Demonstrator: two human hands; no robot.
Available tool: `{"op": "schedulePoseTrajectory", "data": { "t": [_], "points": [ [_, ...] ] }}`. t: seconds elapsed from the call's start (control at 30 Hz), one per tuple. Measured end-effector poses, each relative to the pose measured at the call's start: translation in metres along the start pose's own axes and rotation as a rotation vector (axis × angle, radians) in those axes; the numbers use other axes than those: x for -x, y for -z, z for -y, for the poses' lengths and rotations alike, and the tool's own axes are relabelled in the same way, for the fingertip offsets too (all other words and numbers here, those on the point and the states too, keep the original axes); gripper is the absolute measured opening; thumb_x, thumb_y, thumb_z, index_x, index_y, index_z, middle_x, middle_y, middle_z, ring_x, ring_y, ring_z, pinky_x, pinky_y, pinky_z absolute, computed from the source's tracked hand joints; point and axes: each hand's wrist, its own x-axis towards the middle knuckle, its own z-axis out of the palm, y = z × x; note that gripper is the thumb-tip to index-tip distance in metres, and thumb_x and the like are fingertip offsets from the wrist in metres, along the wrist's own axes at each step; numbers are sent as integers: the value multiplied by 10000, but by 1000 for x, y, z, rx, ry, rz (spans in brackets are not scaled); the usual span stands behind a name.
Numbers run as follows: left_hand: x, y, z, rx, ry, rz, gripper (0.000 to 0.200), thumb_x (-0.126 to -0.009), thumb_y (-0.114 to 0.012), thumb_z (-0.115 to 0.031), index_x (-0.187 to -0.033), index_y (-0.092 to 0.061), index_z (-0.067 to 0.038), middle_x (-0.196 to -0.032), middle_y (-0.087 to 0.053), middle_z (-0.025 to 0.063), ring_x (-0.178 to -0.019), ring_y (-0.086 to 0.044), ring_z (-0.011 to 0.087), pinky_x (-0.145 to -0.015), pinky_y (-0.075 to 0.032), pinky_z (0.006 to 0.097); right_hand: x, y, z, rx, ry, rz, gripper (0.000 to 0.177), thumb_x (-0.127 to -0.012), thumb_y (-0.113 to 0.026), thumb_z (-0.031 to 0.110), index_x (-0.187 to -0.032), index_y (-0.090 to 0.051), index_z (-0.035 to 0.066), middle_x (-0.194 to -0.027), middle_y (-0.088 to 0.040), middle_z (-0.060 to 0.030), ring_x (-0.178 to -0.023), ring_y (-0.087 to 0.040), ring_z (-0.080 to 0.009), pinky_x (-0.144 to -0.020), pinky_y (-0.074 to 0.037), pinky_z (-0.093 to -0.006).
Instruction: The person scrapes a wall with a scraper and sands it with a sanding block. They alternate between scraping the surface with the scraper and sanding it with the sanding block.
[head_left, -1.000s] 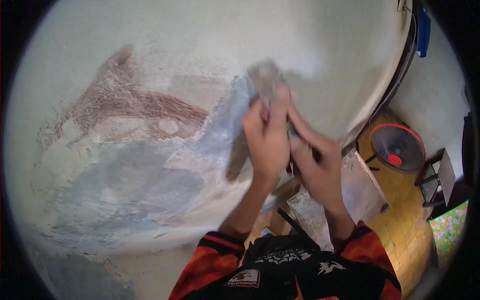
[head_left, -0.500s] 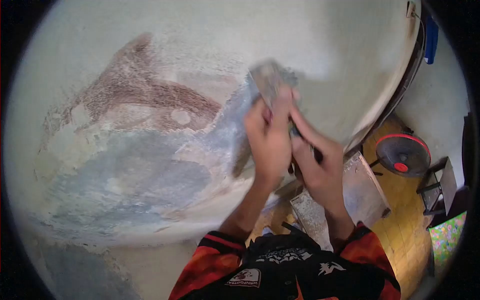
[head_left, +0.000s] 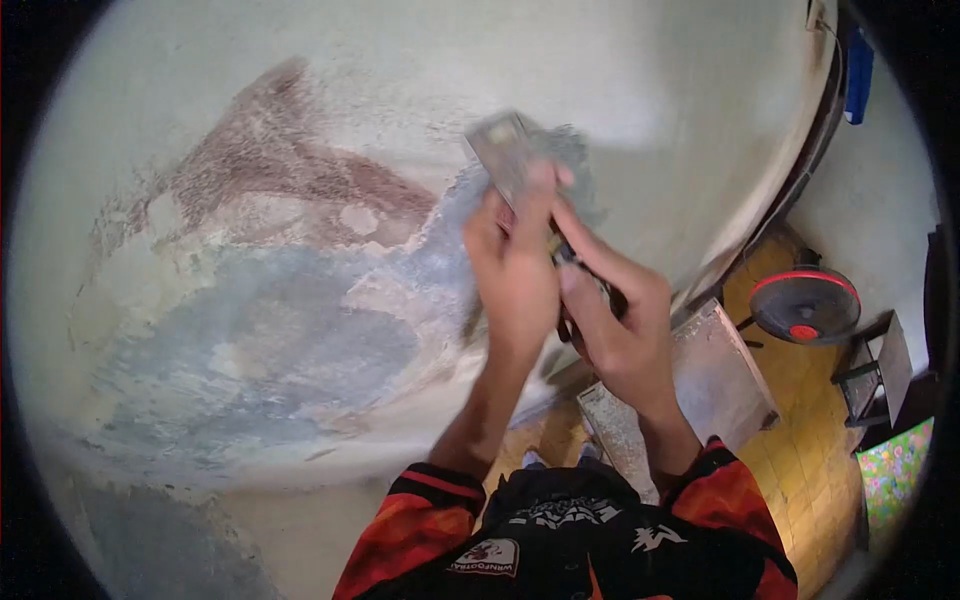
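Note:
A scraper [head_left: 497, 143] with a wide, dulled metal blade lies against the painted wall [head_left: 390, 60], its blade pointing up and to the left. My left hand [head_left: 517, 265] is closed round the upper part of the tool, close behind the blade. Lower down, my right hand [head_left: 622, 325] is wrapped round the dark handle, most of which the fingers hide. Just beside the blade there is a grey-blue patch on the wall. To the left spreads a larger patchy area of bare grey and reddish-brown surface with ragged paint edges.
At lower right stands a worn board-topped piece of furniture [head_left: 715, 370] on the yellow tiled floor [head_left: 790, 440]. A black fan with a red rim [head_left: 805, 290] and a small dark shelf [head_left: 880, 370] are further right. A cable [head_left: 815, 150] runs along the wall's edge.
Both hands and the scraper have shifted slightly left along the wall, and the blade now leans further left. The view has moved a little.

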Motion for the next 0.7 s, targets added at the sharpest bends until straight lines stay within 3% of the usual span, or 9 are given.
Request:
{"op": "schedulePoseTrajectory", "data": {
  "t": [0.03,0.1,0.2,0.33,0.47,0.53,0.6,0.7],
  "points": [
    [9,10,22,-59,-8,-7,264,-965,-563,-254,-871,-636,-18,-702,-530,-24,-641,-455,63,-573,-353,230,7,1,-9,99,-21,2,437,-906,-529,58,-1339,-515,-3,-870,-658,-97,-731,-519,-49,-633,-451,-221],
    [8,11,31,-82,-17,2,260,-964,-561,-265,-890,-628,-24,-704,-532,-9,-631,-460,78,-576,-364,242,-4,0,-18,200,224,-27,437,-906,-525,50,-1338,-509,-16,-1022,-673,-154,-881,-569,-84,-748,-469,-241],
    [-13,-4,-11,-41,-87,-20,236,-957,-576,-173,-844,-659,16,-682,-514,-36,-647,-433,43,-590,-337,219,2,-2,3,100,36,14,430,-912,-519,43,-1333,-501,-41,-1278,-590,-231,-1168,-529,-157,-949,-429,-281],
    [5,8,23,-12,-67,-21,254,-958,-569,-210,-846,-662,-3,-666,-495,-48,-618,-398,48,-563,-325,238,-8,-3,-23,225,282,-25,429,-915,-521,51,-1339,-509,-16,-1180,-656,-187,-985,-566,-91,-819,-468,-248],
    [-13,-1,-22,30,-42,5,260,-962,-581,-220,-870,-667,7,-687,-549,-39,-642,-446,44,-576,-348,224,-4,-9,10,117,27,1,451,-911,-512,46,-1361,-501,12,-1117,-678,-135,-832,-541,-63,-700,-453,-217],
    [8,9,11,-63,-66,-45,252,-963,-568,-214,-864,-653,2,-691,-544,-35,-657,-446,43,-578,-340,219,7,-4,-3,165,0,31,453,-914,-514,52,-1365,-500,18,-1073,-683,-94,-801,-524,-57,-683,-448,-217],
    [12,15,32,19,26,4,252,-965,-569,-213,-866,-654,3,-704,-548,-36,-672,-449,44,-586,-346,218,-1,0,-33,270,255,-11,456,-919,-515,56,-1373,-491,18,-991,-648,-36,-772,-516,-66,-693,-450,-225],
    [-15,-7,-21,-57,-118,46,256,-967,-572,-209,-870,-661,12,-705,-551,-44,-669,-456,40,-588,-346,209,-3,-2,8,134,15,-23,450,-923,-515,56,-1368,-487,-5,-1058,-654,-75,-880,-574,-96,-806,-467,-249]
  ]
}}
